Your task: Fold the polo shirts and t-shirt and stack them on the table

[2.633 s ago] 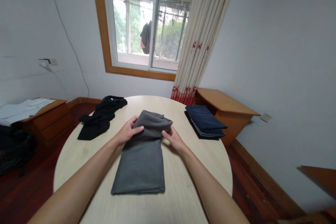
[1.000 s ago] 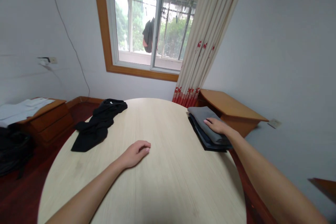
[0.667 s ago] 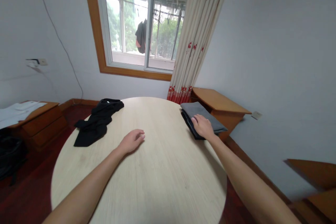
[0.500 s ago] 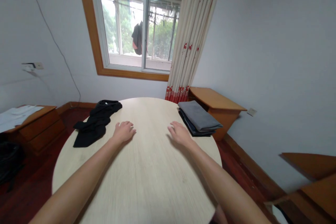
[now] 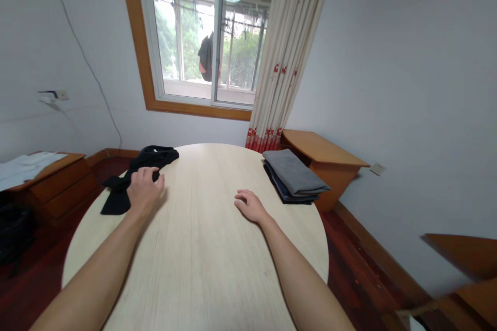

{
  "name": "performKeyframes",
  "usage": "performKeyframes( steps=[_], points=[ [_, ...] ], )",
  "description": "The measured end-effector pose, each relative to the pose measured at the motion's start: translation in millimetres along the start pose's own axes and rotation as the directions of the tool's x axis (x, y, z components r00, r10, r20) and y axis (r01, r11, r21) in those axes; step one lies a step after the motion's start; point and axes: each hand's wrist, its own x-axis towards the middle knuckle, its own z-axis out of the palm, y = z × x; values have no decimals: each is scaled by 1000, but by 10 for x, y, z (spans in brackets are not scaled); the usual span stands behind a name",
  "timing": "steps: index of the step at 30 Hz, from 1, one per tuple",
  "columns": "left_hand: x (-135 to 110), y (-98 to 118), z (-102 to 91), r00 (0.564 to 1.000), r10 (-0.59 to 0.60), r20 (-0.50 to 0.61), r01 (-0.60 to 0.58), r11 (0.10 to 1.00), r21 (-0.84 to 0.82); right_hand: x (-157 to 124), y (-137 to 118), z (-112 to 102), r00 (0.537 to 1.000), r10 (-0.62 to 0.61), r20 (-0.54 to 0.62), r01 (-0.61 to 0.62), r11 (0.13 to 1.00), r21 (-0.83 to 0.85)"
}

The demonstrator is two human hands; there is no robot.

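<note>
A crumpled black garment (image 5: 119, 201) lies along the left edge of the round table (image 5: 202, 269); a small white tag shows near its far end. My left hand (image 5: 145, 189) is over the garment's right side, fingers bent and thumb held apart, and it covers part of the cloth. Whether the fingertips touch the fabric I cannot tell. Near the table's middle, my right hand (image 5: 250, 206) is empty, its fingers loosely curved and parted from the thumb. To its right sits a stack of folded clothes (image 5: 295, 173), grey on top with darker layers beneath.
A wooden desk (image 5: 322, 150) stands behind the table at the right, beside a patterned curtain (image 5: 277, 62) and a window. On the left is a low wooden cabinet (image 5: 58, 181) with white papers or cloth (image 5: 27, 168). More wooden furniture (image 5: 466, 253) stands at lower right.
My left hand has moved left from the bare tabletop to the black garment. My right hand has shifted left and slightly nearer, away from the folded stack.
</note>
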Motion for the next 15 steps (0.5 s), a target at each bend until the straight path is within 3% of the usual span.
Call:
performKeyframes(
  steps=[3,8,12,15],
  points=[
    [41,-171,14,999,-45,-10,46,996,79,-3,39,-4,1000,-23,-13,24,997,72],
    [50,-434,196,946,-249,208,203,955,217,22,79,-7,999,-29,-15,30,991,129],
    [98,-446,234,949,-184,254,125,964,233,31,83,-8,999,-45,1,44,992,116],
    [107,-319,220,952,-135,274,58,961,270,41,50,-10,1000,-24,10,23,997,73]
  ],
)
